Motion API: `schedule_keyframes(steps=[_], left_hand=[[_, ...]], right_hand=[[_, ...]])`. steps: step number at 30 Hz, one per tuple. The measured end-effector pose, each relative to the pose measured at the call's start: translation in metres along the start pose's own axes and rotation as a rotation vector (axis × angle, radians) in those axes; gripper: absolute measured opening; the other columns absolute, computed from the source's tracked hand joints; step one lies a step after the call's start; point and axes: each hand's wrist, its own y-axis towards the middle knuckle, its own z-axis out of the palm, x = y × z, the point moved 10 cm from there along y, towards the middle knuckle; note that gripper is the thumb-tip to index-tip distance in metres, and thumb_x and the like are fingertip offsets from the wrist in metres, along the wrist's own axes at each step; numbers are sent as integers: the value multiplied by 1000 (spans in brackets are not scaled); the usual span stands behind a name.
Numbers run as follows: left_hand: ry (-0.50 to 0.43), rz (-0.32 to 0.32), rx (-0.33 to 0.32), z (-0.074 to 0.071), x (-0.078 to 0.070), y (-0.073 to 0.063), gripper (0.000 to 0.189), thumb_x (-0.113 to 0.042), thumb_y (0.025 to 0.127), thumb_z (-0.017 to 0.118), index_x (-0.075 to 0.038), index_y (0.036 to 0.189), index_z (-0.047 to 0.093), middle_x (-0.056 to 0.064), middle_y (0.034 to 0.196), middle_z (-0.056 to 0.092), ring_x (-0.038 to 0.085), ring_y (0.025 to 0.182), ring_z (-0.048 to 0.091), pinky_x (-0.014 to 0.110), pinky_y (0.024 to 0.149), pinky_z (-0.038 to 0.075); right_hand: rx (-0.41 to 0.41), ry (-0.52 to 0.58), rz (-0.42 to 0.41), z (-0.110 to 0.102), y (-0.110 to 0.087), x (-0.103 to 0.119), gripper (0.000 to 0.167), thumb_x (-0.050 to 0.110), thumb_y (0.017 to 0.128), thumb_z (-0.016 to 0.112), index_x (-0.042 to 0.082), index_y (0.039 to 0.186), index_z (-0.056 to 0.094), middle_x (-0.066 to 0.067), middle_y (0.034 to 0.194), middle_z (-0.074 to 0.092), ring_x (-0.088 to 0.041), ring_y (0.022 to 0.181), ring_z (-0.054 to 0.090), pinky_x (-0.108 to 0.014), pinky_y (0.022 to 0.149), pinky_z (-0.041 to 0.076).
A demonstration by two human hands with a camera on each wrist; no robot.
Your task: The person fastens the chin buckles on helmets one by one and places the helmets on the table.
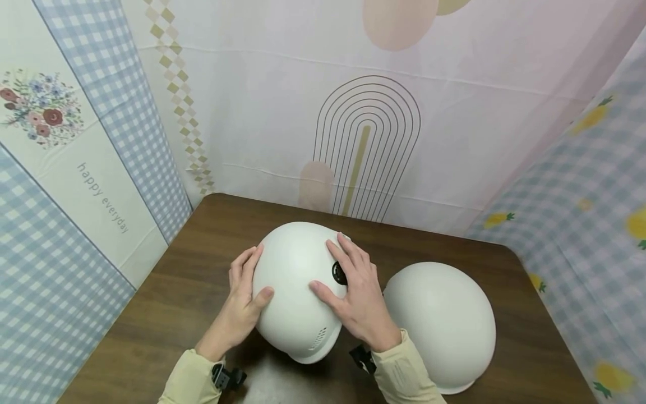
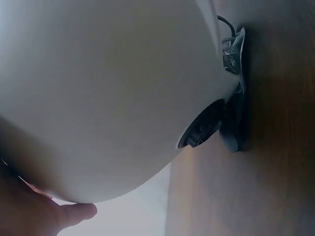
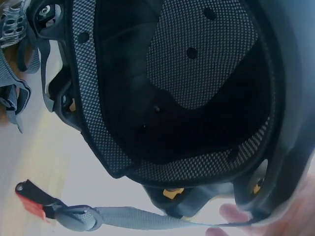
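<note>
Gripping one white helmet (image 1: 292,269) between left hand (image 1: 242,306) and right hand (image 1: 358,294), fingers half-curled.

White helmet (image 1: 292,269) | tilted, held between left hand (image 1: 243,306) and right hand (image 1: 357,292) | dark padding (image 3: 202,73) inside | grey strap (image 3: 130,218) loose

Helmet (image 1: 298,280) between left hand (image 1: 243,307) and right hand (image 1: 360,300); second helmet (image 1: 444,325) on table (image 1: 171,303) (right of first).

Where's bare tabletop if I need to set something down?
Most room: tabletop left of the left hand, out to the checked cloth. Smaller strips: behind the second helmet, before the back curtain; and right of that helmet, toward the fruit-print cloth. Crowded: between the held helmet and the second one, where the right hand is.
</note>
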Motion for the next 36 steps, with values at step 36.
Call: schedule_keyframes(steps=[36], left_hand=[[-66,0,-18,1,0,-6,73,-49,95,55,-30,156,19,2,155,11,24,139,12,73,93,29]], right_hand=[[-2,23,10,-4,-7,0,65,51,90,63,21,146,45,-1,154,35,-17,138,30,-49,96,29]])
